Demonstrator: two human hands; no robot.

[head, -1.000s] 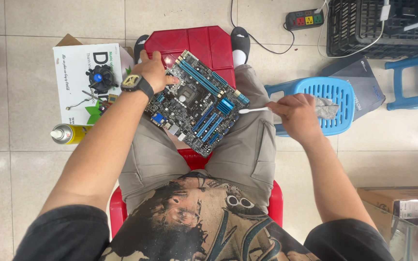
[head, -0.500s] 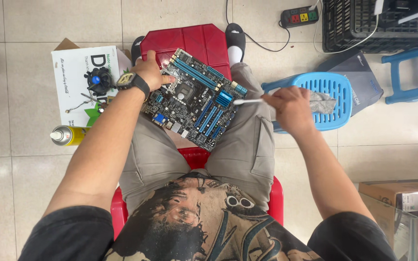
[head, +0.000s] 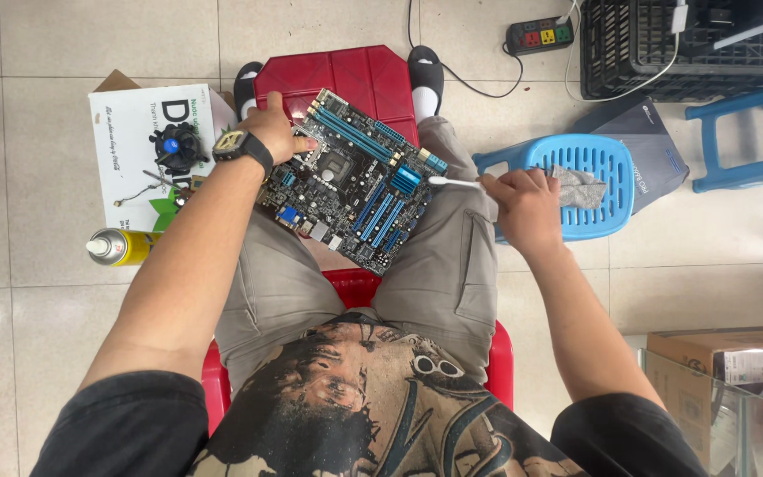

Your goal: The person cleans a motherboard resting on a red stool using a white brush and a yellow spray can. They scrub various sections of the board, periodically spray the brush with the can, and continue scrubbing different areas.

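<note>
Here is the motherboard [head: 355, 181], dark with blue slots, lying tilted across the seated person's thighs, its far corner over the red stool [head: 346, 75] that stands between the feet. The left hand [head: 277, 132] sits on the board's far-left edge, thumb and fingers closed on that edge, a black wristwatch [head: 238, 144] on the wrist. Off to the right, the right hand [head: 523, 199] is curled shut around a thin white swab [head: 452, 182], whose tip touches the board's right edge near the light-blue heatsink. Just beyond that hand stands a blue plastic stool [head: 602, 221] with a grey cloth [head: 580, 187] lying on its seat. On the floor to the left lies a white cardboard box [head: 125, 132] with a black cooler fan [head: 178, 146] resting on it, and nearer, just beside the box, a yellow spray can [head: 121, 246] lies on its side. At the far right sits a black crate [head: 664, 53] with a power strip [head: 539, 35] near it.
</note>
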